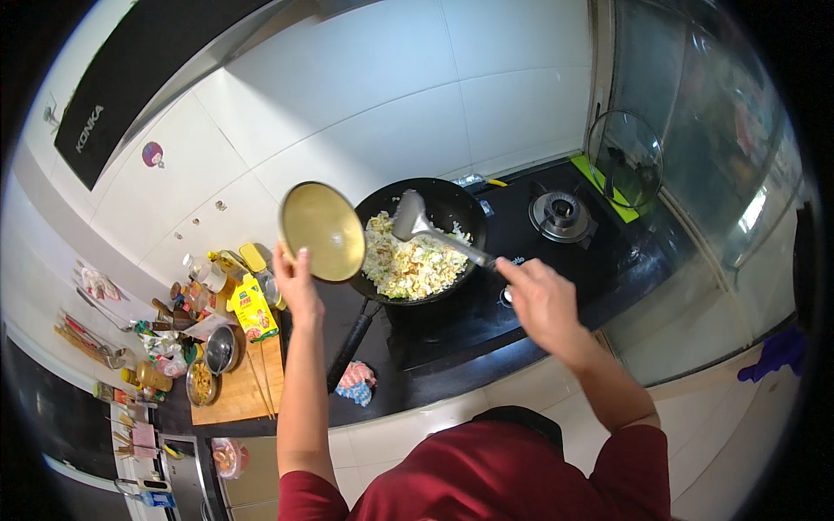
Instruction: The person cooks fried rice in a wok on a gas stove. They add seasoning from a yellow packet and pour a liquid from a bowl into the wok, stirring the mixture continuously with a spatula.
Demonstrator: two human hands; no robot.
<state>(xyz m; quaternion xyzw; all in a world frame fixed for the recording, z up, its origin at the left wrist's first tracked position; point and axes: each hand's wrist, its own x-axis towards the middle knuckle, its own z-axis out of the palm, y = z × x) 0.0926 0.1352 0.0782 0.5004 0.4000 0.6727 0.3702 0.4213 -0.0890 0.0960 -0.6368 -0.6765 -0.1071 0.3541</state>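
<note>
Black stovetop, wok (434, 217), left hand (297, 282) tilting bowl (321, 231) beside it, right hand (543, 300) gripping spatula (426, 228)

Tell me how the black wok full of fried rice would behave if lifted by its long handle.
The wok is heaped with rice, so it is probably heavy and front-loaded. Its single long handle would likely let it tip forward. The round bowl may rock once set down.

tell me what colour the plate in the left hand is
Pale yellow-gold plate, best seen in the head view.
</note>
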